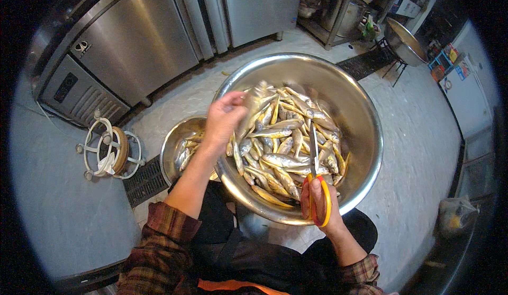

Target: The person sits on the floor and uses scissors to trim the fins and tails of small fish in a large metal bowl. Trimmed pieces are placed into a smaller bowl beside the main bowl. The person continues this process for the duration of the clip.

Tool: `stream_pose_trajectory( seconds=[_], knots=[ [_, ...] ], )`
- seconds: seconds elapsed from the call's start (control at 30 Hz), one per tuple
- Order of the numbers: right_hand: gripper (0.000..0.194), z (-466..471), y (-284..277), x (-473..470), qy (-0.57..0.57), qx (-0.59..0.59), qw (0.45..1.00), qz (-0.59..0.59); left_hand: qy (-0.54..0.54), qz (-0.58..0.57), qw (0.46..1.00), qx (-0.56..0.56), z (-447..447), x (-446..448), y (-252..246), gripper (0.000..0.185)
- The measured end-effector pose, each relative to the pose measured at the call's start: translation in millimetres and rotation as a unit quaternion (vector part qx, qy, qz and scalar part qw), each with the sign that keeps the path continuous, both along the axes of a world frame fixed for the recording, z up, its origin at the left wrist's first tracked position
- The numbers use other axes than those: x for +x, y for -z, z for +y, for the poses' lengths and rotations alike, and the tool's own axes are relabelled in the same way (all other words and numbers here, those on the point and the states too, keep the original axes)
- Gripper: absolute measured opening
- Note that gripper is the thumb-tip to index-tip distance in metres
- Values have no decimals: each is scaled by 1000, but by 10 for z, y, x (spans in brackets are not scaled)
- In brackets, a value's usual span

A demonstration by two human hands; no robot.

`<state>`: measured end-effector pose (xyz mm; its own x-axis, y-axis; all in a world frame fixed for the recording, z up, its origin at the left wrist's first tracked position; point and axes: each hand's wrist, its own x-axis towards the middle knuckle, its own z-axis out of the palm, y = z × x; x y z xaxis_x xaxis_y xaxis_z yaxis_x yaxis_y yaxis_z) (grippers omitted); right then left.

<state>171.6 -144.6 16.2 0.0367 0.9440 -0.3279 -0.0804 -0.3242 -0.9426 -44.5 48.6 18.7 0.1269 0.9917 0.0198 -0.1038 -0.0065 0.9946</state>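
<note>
A large stainless steel bowl (363, 136) before me holds many small yellow-bellied, silvery fish (283, 160). My left hand (227, 114) is over its left side, fingers pinched on a motion-blurred fish (257, 96). Over the right part of the heap, my right hand (323, 203) grips scissors (314, 148) by their red and yellow handles. Their blades point away from me and look closed, with no fish between them. Left of the large bowl, partly hidden by my left forearm, a smaller steel bowl (168, 148) holds more fish.
Stainless steel refrigerator cabinets (139, 37) line the far left. A white-framed stool (113, 150) lies overturned on the floor by a dark drain grate (145, 182). Far right, another steel bowl (406, 43) rests on a stand near a shelf with a large pot (343, 17).
</note>
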Motion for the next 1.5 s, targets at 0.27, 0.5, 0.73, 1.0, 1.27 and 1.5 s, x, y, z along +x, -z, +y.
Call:
stream_pose_trajectory(
  seconds=[0.27,0.5,0.73,1.0,1.27,1.5],
  knots=[
    [45,22,-69,42,52,-2,997,54,-234,507,792,247,123,-893,-82,26],
    [45,47,-60,7,54,15,997,60,-99,442,832,320,98,-421,164,19],
    [45,43,-20,49,60,3,997,46,187,493,804,275,245,515,706,13],
    [55,29,-35,95,48,14,998,-47,218,526,759,316,400,1101,1116,22],
    [54,13,-42,134,44,13,999,-6,184,605,729,261,319,1375,1040,20],
    [56,28,-55,140,40,55,996,-52,201,651,706,195,399,1559,910,21]
  ],
)
